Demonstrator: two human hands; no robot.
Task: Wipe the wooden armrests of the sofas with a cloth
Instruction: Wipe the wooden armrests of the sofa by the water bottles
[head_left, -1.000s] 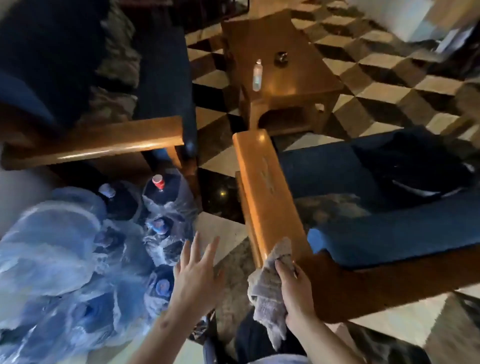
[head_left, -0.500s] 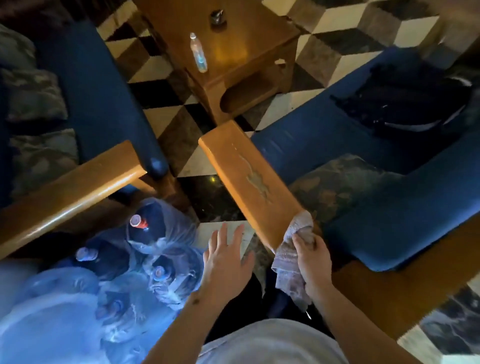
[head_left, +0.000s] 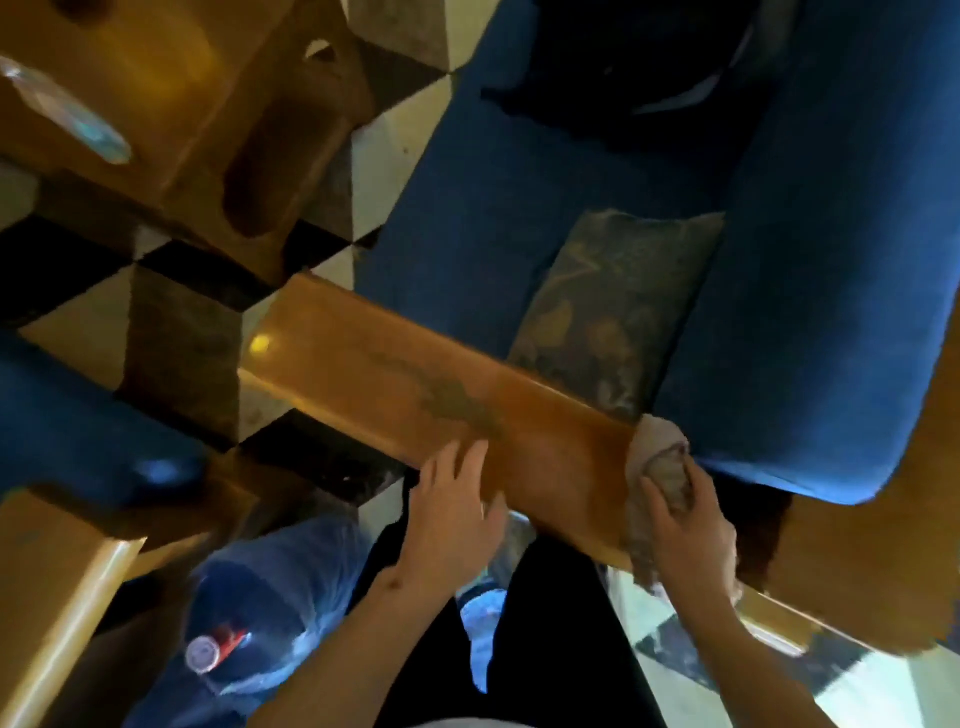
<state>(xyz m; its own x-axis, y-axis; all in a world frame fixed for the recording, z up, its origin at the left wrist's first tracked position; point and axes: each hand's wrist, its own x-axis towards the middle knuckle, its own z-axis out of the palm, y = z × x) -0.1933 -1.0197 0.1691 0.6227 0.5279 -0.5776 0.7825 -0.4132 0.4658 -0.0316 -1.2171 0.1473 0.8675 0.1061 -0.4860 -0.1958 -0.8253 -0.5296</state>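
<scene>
**Cloth at the armrest's near end**

I see my right hand (head_left: 685, 525) curled around the grey cloth (head_left: 657, 467), pressing it on the wooden armrest (head_left: 415, 384) beside the blue sofa (head_left: 805, 312). My left hand (head_left: 452, 514) lies spread, fingertips touching the armrest's edge.

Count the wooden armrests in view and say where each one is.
2. One armrest crosses the middle, beside the blue sofa, with the cloth at its near end. The other armrest is at lower left. More may lie out of view.

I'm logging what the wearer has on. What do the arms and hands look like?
Both forearms are bare, with no sleeves showing to the frame's bottom edge. The left hand and right hand wear no gloves; no rings or watch are visible. A small dark mark sits near the left wrist.
</scene>
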